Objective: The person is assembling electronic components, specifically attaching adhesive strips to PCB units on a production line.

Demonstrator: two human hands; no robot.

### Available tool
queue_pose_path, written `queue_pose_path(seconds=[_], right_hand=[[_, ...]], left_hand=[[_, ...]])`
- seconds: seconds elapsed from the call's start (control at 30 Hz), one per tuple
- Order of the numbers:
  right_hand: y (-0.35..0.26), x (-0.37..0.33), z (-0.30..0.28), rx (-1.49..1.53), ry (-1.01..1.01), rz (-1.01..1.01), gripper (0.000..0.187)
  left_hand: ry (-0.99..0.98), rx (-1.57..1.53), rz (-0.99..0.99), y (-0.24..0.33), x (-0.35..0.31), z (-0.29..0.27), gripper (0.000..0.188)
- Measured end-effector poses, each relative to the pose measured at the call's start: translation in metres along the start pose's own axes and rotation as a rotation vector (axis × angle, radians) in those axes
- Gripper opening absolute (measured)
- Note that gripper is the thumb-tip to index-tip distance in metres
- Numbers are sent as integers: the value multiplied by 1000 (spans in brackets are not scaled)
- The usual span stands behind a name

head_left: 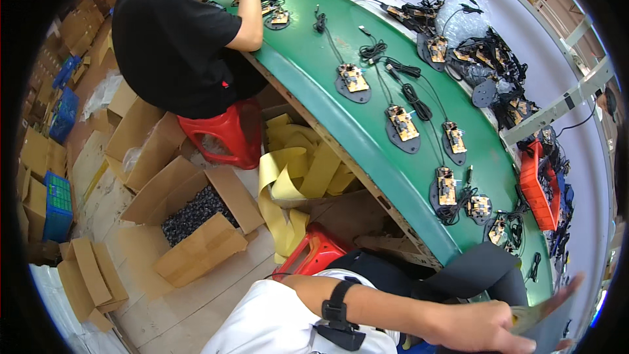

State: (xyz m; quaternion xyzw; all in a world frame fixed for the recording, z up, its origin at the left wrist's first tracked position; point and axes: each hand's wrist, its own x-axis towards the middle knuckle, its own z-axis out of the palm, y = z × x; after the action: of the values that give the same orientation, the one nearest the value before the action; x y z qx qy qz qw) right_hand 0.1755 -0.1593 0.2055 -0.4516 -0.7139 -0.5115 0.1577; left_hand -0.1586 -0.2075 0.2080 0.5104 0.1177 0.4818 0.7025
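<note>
My left hand (493,329) is low at the right, reaching past the near end of the green bench. One finger stretches out to the upper right, and the thumb is apart from it. Motion blurs the fingertips. Just beyond the knuckles shows a blurred yellowish patch I cannot make out. A dark grey sheet-like piece (475,272) rises behind my wrist, beside the bench edge. The nearest board on a dark base (498,229) lies a little above it, with a coiled black cable. A sliver of skin shows at the lower rim; whose fingers it is I cannot tell. My right hand is out of sight.
Several circuit boards on dark bases (401,124) lie along the green bench (295,46). A red bin (538,187) and heaped cables (488,59) line its far side. A person in black (173,39) sits upper left. Cartons (200,249) and a red stool (314,252) stand on the floor.
</note>
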Motion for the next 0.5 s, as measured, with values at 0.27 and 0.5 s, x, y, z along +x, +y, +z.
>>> queue_pose_path(seconds=[0.27,0.5], right_hand=[[-16,-17,-5,-136,155,-222,16],[-59,-15,-15,-237,274,-354,22]], left_hand=[[622,68,-35,-37,-134,-36,56],[1508,-204,710,-18,-250,-40,48]])
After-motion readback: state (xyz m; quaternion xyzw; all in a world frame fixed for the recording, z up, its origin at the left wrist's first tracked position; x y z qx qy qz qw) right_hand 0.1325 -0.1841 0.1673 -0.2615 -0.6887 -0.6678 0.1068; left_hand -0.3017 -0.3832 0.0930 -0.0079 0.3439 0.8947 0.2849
